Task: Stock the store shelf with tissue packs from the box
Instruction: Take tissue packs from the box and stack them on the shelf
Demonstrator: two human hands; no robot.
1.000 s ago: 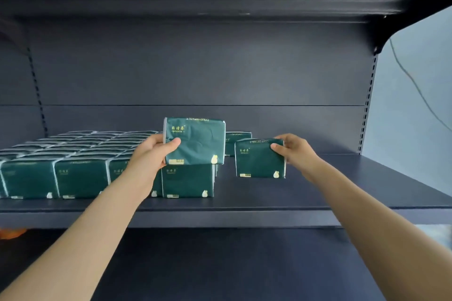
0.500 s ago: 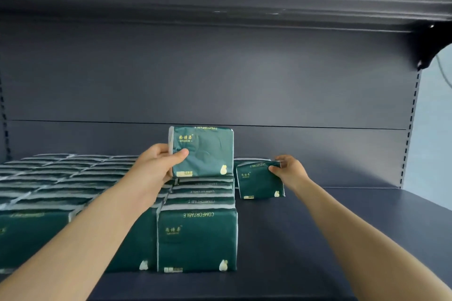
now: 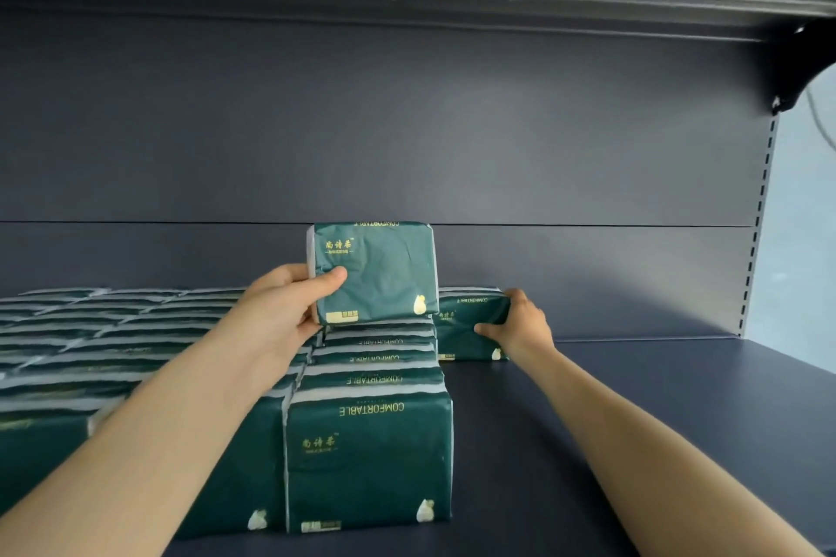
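Left hand: my left hand [image 3: 280, 312] grips a green tissue pack [image 3: 375, 271] upright by its left edge, just above the rightmost row.
Right hand: my right hand [image 3: 520, 323] clasps a second pack [image 3: 466, 321] standing on the shelf [image 3: 633, 398] near the back edge, beside that row.
Stocked packs [image 3: 368, 457]: rows fill the shelf's left side up to the front edge.

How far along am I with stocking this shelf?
Done: the shelf's left side is filled with rows of packs. In hand: the left hand holds one pack above the rightmost full row, and the right hand presses another pack in at the back of a new row. Left: the shelf is bare to the right. The box is out of view.
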